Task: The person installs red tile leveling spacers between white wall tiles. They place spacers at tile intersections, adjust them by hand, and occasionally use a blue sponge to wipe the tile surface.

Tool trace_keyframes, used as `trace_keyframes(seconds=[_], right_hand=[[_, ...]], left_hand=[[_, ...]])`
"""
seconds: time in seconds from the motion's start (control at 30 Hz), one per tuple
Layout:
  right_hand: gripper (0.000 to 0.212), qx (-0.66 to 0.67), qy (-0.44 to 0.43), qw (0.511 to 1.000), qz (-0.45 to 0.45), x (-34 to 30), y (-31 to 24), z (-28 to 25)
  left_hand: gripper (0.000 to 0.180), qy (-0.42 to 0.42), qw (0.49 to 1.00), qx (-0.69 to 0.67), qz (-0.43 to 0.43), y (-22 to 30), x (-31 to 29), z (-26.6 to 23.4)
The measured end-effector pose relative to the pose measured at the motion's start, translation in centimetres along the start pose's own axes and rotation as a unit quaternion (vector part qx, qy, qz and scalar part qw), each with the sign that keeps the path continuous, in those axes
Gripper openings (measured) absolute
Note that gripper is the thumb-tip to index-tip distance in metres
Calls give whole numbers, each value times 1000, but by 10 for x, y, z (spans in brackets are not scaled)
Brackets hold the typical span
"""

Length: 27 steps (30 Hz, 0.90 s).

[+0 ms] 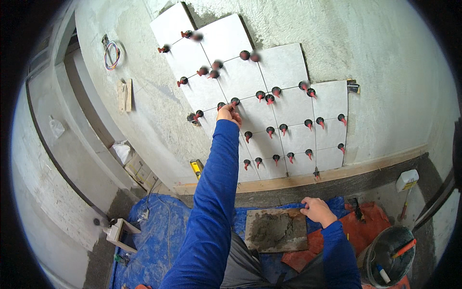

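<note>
My left hand (229,114) is raised to the tiled wall, its fingers closed round the red handle of a tile leveling clip (235,102) at a joint. Beside those fingers a second leveling clip (221,106) is partly covered. Large white tiles (281,62) climb the wall in stepped rows, with several more black-and-red clips (270,131) along their joints. Down low, my right hand (318,211) hangs over the right edge of a board (250,226) bearing grey mortar (275,229). Its fingers are curled, and what they hold, if anything, is hidden.
A wooden strip (375,161) runs under the tiles. A yellow level (196,168) leans on the wall. Blue sheeting (163,216) and an orange-red sheet (375,214) cover the floor. At the right stands a dark bucket (370,262) with tools; a white container (407,180) is behind it.
</note>
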State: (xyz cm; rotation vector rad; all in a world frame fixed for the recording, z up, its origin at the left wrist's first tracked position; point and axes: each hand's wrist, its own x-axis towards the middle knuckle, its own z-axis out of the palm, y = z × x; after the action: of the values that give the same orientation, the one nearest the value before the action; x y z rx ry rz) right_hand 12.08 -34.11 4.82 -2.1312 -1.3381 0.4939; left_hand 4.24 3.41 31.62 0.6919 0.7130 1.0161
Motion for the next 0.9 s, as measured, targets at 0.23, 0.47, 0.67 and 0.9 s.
trace_keyframes(seconds=[0.23,0.47,0.67,0.9], right_hand=[[37,10,-6,1000,7,1,-6,-1],[37,2,8,1000,-16,3,-7,0],[38,14,4,1000,-3,0,-4,-5],[40,-5,-2,1000,-2,1,-3,-8]], left_hand=[[30,120,953,211,181,-15,5,-9],[51,240,847,293,372,-38,3,-12],[49,260,814,309,418,-49,-23,-6],[48,278,774,299,484,-59,-14,-6]])
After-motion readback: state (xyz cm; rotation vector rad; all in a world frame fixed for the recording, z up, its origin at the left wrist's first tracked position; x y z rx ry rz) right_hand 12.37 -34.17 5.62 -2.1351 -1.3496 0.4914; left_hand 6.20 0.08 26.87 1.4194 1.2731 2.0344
